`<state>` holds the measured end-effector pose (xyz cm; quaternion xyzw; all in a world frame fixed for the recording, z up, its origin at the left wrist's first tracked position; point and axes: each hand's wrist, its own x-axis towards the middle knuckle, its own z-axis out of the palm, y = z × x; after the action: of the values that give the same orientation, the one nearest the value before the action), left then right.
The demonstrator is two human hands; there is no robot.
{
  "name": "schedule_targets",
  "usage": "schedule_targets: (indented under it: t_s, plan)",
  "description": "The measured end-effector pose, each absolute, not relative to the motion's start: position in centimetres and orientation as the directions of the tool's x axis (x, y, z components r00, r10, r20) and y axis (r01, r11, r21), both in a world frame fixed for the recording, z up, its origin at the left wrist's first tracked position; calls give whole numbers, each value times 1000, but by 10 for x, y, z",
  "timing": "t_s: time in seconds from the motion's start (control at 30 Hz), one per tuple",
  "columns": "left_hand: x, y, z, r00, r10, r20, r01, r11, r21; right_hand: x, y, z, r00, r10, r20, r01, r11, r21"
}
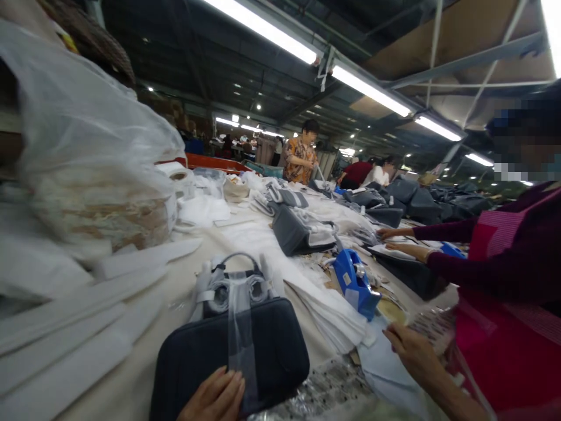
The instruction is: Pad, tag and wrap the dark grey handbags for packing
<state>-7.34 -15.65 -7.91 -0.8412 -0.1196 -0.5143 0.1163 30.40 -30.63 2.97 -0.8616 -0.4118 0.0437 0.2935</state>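
Observation:
A dark navy case lies on the table before me, with a bag handle and rolled straps wrapped in white behind it. A translucent strip runs down over the straps and the case front. My left hand rests on the case, fingers together and pressed on the strip's lower part. To the right, my right hand is raised off the case with its fingers curled together; whether it holds anything is too small to tell. Just beyond it stands a blue tape dispenser.
White foam sheets lie right of the case, more at left. A large plastic-wrapped roll stands at upper left. A person in a pink apron works at right beside grey bags. Bubble wrap lies in front.

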Motion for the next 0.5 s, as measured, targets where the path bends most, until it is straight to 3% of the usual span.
schedule_targets:
  t_s: [0.07,0.17,0.27,0.33,0.5]
  plan:
    - [-80,-165,-66,524,143,840,308,-951,-31,278,-306,41,460,874,157,835,-365,-412]
    - [-87,-174,-53,686,257,680,315,-948,40,225,-292,74,16,1000,-12,966,-19,-256]
    - [-90,-177,-50,729,303,614,322,-943,82,162,-265,113,-343,910,-232,930,294,-221]
    - [-91,-178,-52,715,309,628,317,-943,103,124,-240,127,-490,805,-333,871,462,-165]
    - [-89,-179,-54,729,340,595,318,-937,146,80,-169,107,-625,642,-443,701,712,42]
